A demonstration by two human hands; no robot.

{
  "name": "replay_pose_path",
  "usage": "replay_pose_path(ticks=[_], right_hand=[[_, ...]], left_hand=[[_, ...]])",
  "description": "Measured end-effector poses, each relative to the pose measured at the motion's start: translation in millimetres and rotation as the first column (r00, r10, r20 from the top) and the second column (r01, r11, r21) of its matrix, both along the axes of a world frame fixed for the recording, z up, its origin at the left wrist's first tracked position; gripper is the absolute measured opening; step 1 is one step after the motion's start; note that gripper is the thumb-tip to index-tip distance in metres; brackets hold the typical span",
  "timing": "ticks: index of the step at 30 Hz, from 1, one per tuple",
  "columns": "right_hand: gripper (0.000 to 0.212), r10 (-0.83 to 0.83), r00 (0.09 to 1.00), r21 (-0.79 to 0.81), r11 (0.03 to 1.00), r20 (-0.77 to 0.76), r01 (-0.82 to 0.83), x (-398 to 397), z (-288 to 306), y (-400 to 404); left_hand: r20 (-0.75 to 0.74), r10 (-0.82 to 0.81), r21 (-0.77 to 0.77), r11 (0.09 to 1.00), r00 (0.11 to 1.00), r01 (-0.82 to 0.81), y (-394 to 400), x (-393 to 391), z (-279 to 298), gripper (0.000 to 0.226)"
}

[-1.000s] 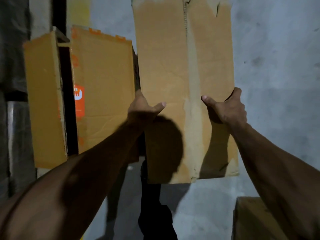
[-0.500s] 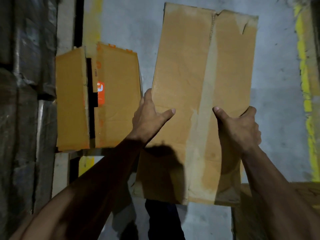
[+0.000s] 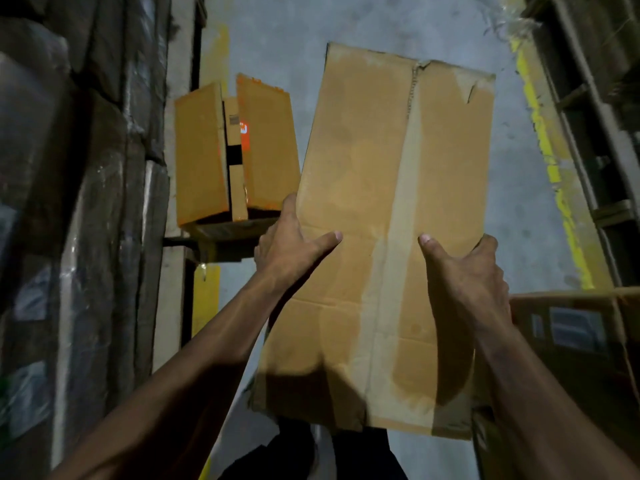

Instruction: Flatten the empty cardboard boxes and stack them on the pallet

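A large brown flattened cardboard box (image 3: 381, 174) with a pale tape strip down its middle is held out in front of me over the grey floor. My left hand (image 3: 291, 244) grips its left edge, thumb lying across the top face. My right hand (image 3: 464, 271) grips the right edge the same way, fingers wrapped underneath. A second cardboard box (image 3: 235, 154) with open flaps and an orange label stands on the floor to the left, apart from both hands. No pallet is plainly visible.
Dark wrapped goods (image 3: 69, 202) tower along the left. A rack frame (image 3: 595, 133) and a yellow floor line (image 3: 554, 174) run along the right. Another carton with labels (image 3: 571, 327) sits at the lower right, under my right forearm. My legs show below the held box.
The view has swung and the held box now sits further right and lower in frame, tilted slightly clockwise. The rack and yellow line have come into sight. Both hands keep the same grip.
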State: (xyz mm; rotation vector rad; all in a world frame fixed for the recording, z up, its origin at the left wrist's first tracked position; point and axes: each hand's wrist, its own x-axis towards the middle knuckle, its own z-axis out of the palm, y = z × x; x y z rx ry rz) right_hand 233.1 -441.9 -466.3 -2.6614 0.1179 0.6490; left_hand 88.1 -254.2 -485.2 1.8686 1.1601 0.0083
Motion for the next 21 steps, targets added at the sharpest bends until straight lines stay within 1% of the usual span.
replay_pose_path(ticks=[2,4,7,12,14,16,18,21], right_hand=[[0.092,-0.008,1.0,0.004,1.0,-0.026,0.008,-29,6,-23],[0.09,-0.006,0.999,0.009,1.0,-0.036,0.006,-52,9,-45],[0.087,0.033,0.997,0.002,0.999,-0.071,-0.033,-86,10,-80],[0.077,0.098,0.986,0.011,0.995,-0.133,-0.097,-138,-11,-154],[0.074,0.112,0.981,0.019,0.994,-0.161,-0.111,-158,-22,-185],[0.077,0.115,0.975,0.033,0.993,-0.192,-0.111,-185,-31,-218],[0.084,0.118,0.968,0.05,0.993,-0.222,-0.109,-213,-37,-246],[0.081,0.121,0.955,0.043,0.993,-0.269,-0.113,-248,-43,-273]], left_hand=[[-0.014,0.005,-0.023,1.0,1.0,-0.006,-22,-27,4,0.077],[-0.037,0.015,-0.046,0.999,0.999,-0.017,-43,-51,4,0.08],[-0.088,0.018,-0.06,0.998,0.996,-0.024,-78,-83,-1,0.082],[-0.138,0.045,-0.084,0.995,0.989,-0.057,-144,-139,-14,0.081],[-0.173,0.04,-0.063,0.997,0.984,-0.052,-170,-160,-17,0.078],[-0.223,0.011,-0.035,0.999,0.975,-0.019,-198,-180,-15,0.071],[-0.252,-0.011,-0.023,1.0,0.968,0.005,-218,-201,-12,0.069],[-0.299,0.001,-0.056,0.998,0.954,-0.018,-243,-239,-17,0.075]])
